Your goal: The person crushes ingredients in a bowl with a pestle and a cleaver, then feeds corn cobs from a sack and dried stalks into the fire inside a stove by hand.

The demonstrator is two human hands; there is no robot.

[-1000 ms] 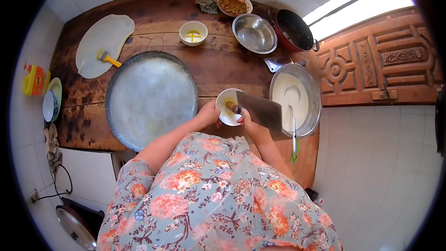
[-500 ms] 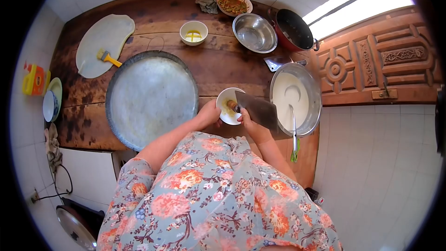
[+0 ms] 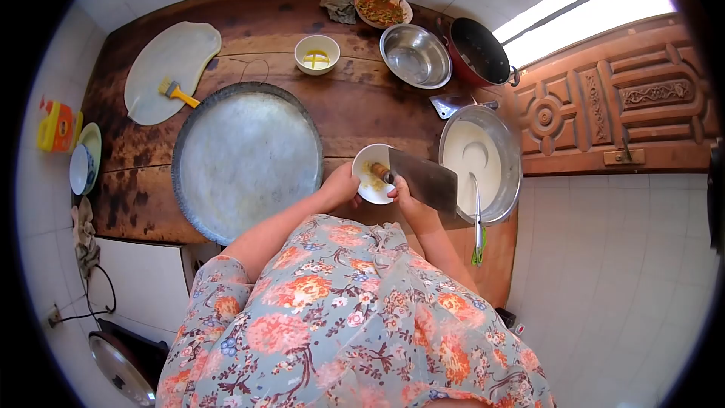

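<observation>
Low in front of me, my left hand (image 3: 342,187) is closed on the left rim of a small white bowl (image 3: 369,154). My right hand (image 3: 412,204) grips a dark cleaver (image 3: 429,181) by its broad blade, close to the handle. The cleaver's wooden handle points down into the bowl, its end among pale yellowish mashed bits (image 3: 370,180) that look like garlic. Right of the blade stands a metal basin (image 3: 513,159) of white batter (image 3: 464,155), with a ladle (image 3: 477,208) leaning over its front rim.
Left of the bowl lies a large round metal tray (image 3: 245,159). Behind it are a cutting board (image 3: 162,68) with a yellow brush (image 3: 177,93) and an oil bowl (image 3: 317,68). A steel bowl (image 3: 415,55), dark pot (image 3: 479,51) and second cleaver (image 3: 445,106) stand back right.
The cleaver has shifted slightly right and down over the bowl, and more of its wooden handle shows. Both hands keep their grips; the whole view has moved a little.
</observation>
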